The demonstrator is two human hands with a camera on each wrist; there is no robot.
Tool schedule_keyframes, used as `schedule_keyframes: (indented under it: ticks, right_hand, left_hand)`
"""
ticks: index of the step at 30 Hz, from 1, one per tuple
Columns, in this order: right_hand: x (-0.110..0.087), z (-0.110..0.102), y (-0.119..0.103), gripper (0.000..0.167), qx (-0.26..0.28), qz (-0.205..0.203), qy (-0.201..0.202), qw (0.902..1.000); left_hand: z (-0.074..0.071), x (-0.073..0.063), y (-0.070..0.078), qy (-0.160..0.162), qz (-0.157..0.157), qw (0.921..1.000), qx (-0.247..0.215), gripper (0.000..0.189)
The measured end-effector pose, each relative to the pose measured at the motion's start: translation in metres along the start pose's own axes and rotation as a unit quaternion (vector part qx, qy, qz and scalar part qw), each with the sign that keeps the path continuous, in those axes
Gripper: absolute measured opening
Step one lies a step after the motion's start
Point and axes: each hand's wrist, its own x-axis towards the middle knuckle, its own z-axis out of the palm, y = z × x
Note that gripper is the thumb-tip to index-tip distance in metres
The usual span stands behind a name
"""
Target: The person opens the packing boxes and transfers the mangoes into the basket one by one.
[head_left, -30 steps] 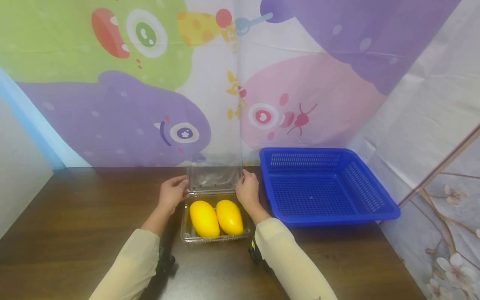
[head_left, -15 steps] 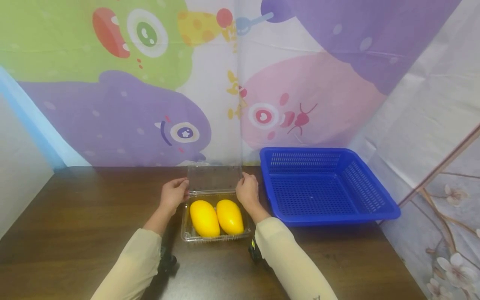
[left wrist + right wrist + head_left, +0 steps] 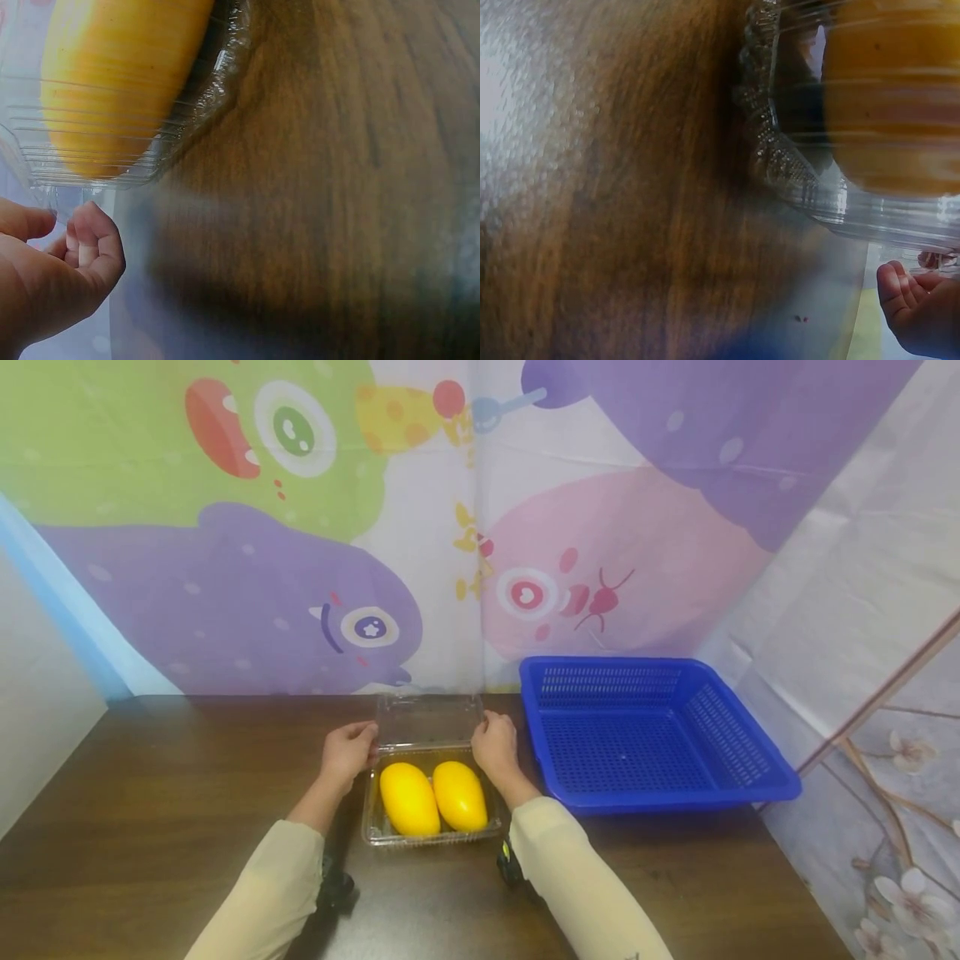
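Two yellow mangoes (image 3: 409, 799) lie side by side in a clear plastic clamshell box (image 3: 375, 839) on the table. The box's hinged lid (image 3: 429, 720) stands raised at the far side. My left hand (image 3: 348, 753) pinches the lid's left edge between thumb and curled fingers; in the left wrist view the fingers (image 3: 101, 244) show just past the box's end. At the lid's right edge, my right hand (image 3: 497, 745) pinches it too. The right wrist view shows those fingertips (image 3: 891, 279) near the box's end, partly cut off by the frame.
A blue perforated plastic basket (image 3: 660, 797) stands to the right of the box, close beside the right hand. The brown wooden table (image 3: 187, 827) ends at a cartoon-printed cloth (image 3: 442, 635) behind. A floral panel (image 3: 885, 777) borders the right side.
The lid has tilted between the frames, its top edge now lower than one second ago. Both hands stay at its sides with small shifts; the mangoes and basket stay put.
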Motion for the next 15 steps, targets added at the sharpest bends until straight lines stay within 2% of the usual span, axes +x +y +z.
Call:
schedule_keyframes:
  ticks: [15]
  right_hand:
    - [0.002, 0.0023, 0.0044, 0.036, 0.028, 0.044, -0.025, 0.9983]
  left_hand:
    - [-0.0021, -0.0018, -0.0017, -0.008, -0.009, 0.9998, 0.014, 0.042]
